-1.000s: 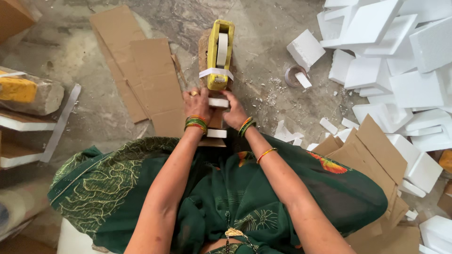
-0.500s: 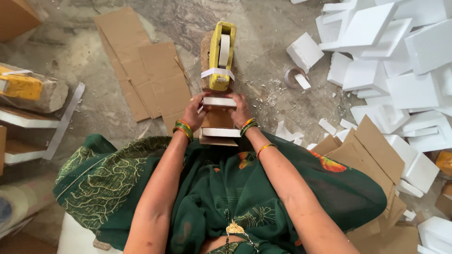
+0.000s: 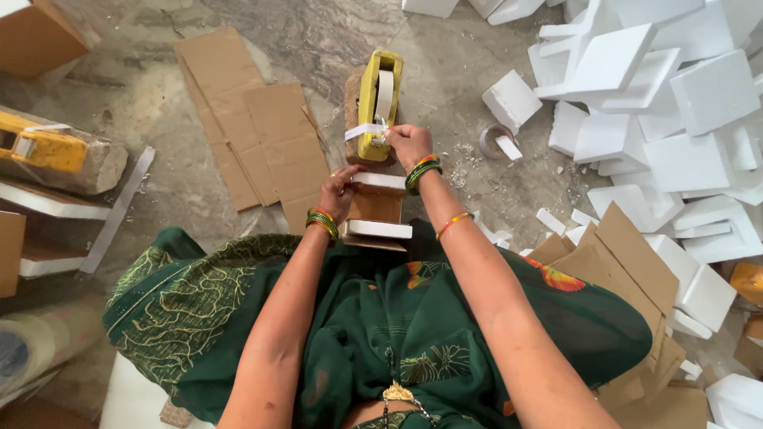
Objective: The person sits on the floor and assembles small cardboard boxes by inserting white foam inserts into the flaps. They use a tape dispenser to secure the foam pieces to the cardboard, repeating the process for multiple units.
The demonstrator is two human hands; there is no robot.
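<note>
Seen from above, a person in a dark green patterned garment sits on a grey stone floor with both bare arms stretched forward, bangles at each wrist. The left hand [image 3: 340, 187] grips the left side of a small brown cardboard piece [image 3: 375, 208] capped at its near and far ends by white foam strips; the fingers curl over its far end, and the piece rests just in front of the lap. The right hand [image 3: 407, 141] reaches a little farther out, its fingers pinched on the loose end of white tape [image 3: 364, 130] at the near end of a yellow tape dispenser [image 3: 377, 102], which sits on a block directly beyond the cardboard piece. To the left of the left hand, flat cardboard sheets [image 3: 254, 135] lie on the floor, and farther left a second yellow dispenser [image 3: 44, 149] rests on a rough block. To the right of the right hand, just beside it, lies a nearly spent tape roll [image 3: 497, 141], and beyond that a large heap of white foam blocks [image 3: 683, 119]. Nearer the person's right elbow is a stack of folded cardboard [image 3: 612, 266].
</note>
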